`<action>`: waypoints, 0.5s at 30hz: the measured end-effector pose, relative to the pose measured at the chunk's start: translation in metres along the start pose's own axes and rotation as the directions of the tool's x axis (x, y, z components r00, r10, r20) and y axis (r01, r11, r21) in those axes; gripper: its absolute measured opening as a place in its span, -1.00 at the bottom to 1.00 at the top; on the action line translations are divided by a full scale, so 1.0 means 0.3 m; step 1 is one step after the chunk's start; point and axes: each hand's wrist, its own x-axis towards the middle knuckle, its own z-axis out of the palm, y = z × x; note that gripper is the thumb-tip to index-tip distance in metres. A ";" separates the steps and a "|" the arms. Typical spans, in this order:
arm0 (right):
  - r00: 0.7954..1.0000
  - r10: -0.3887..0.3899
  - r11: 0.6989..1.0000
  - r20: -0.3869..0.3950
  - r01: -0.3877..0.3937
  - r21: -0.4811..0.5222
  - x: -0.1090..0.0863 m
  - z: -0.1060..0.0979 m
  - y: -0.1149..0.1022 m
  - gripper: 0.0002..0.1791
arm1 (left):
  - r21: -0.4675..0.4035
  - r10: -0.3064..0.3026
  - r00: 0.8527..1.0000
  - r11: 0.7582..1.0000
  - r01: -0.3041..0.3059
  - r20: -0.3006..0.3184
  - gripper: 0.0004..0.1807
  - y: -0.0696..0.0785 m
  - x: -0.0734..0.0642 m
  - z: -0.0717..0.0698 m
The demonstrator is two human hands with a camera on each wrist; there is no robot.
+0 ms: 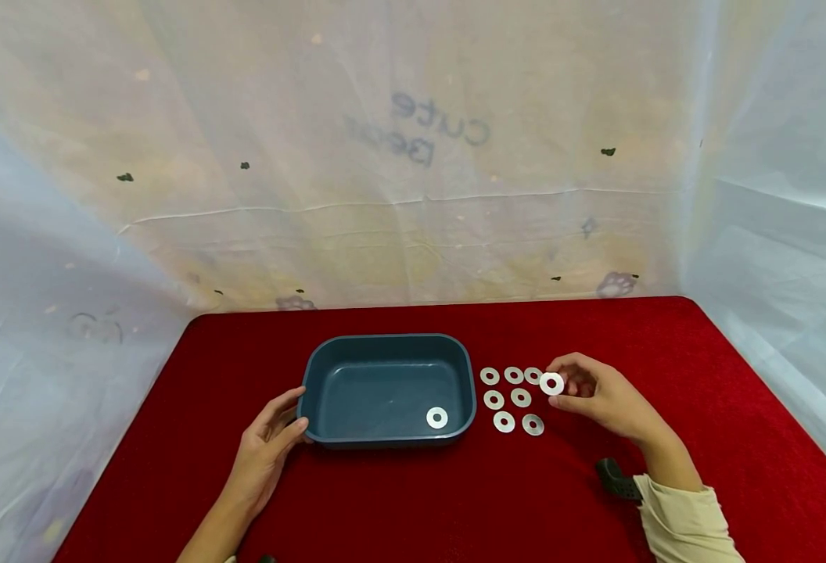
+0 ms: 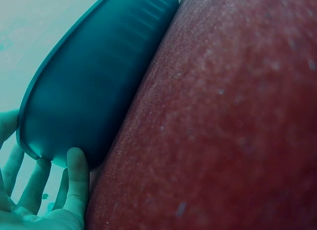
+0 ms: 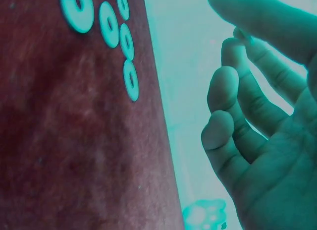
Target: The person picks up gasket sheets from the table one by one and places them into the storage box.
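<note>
The right hand, nearer the loose washers, pinches one raised washer between thumb and finger, right of the tray, whose long axis points towards it; the left hand rests spread fingers against the tray's left end
</note>
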 end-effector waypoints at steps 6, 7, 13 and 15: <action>1.000 0.010 1.000 -0.009 -0.010 -0.001 0.002 -0.004 -0.024 -0.62 | 0.000 0.003 1.000 1.000 -0.003 0.000 -0.42 0.002 0.000 -0.001; 1.000 0.011 1.000 -0.010 -0.011 -0.003 0.003 -0.004 -0.028 -0.62 | 0.000 0.002 1.000 1.000 -0.002 0.000 -0.42 0.002 0.000 -0.002; 1.000 -0.008 1.000 -0.010 0.008 -0.008 0.004 0.002 -0.048 -0.63 | -0.008 -0.008 1.000 1.000 0.008 0.000 -0.41 0.002 -0.001 -0.002; 1.000 -0.014 1.000 -0.012 0.014 -0.009 0.005 0.006 -0.052 -0.63 | -0.011 -0.009 1.000 1.000 0.009 0.003 -0.41 0.002 -0.001 -0.002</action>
